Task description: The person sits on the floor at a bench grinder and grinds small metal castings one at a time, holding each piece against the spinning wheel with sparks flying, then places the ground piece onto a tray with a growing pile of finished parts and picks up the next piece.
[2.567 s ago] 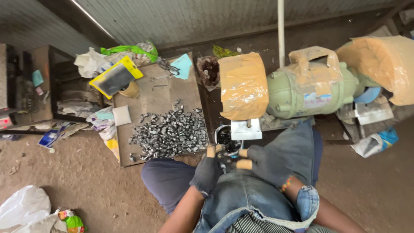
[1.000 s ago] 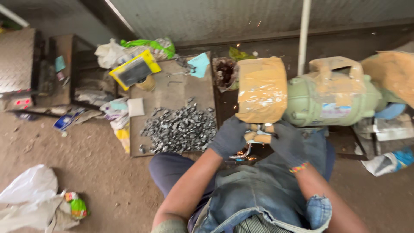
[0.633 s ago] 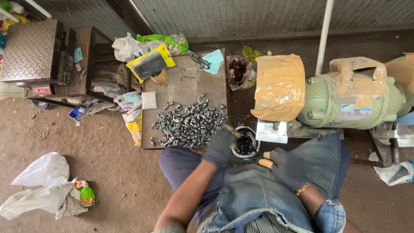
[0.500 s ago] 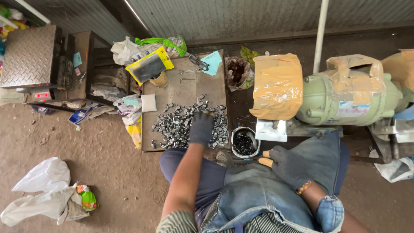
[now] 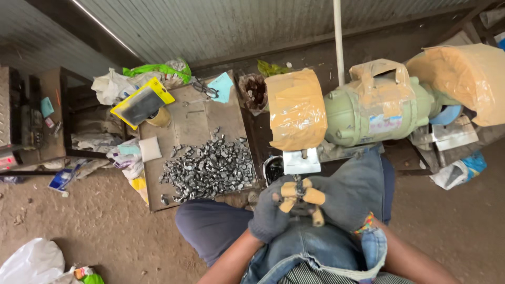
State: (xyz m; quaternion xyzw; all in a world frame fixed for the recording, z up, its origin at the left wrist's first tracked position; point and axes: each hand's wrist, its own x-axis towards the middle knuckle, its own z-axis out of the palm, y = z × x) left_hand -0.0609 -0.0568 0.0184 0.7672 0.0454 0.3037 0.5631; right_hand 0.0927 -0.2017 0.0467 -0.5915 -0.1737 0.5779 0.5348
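Dirt floor [image 5: 94, 231] against a corrugated metal wall; a green bench grinder [image 5: 376, 113], its wheel guards wrapped in tan tape, sits directly ahead of the seated person. Both gloved hands meet just below the grinder's small metal tool rest [image 5: 301, 161]: the left hand [image 5: 269, 214] and right hand [image 5: 336, 202] are closed together around a small dark workpiece [image 5: 300, 190], its shape unclear, pointing up toward the taped left wheel guard [image 5: 296, 108]. Neither hand is clearly nearer. A heap of small grey metal parts [image 5: 208, 168] lies on a board to the left, well apart; nothing stands between workpiece and rest.
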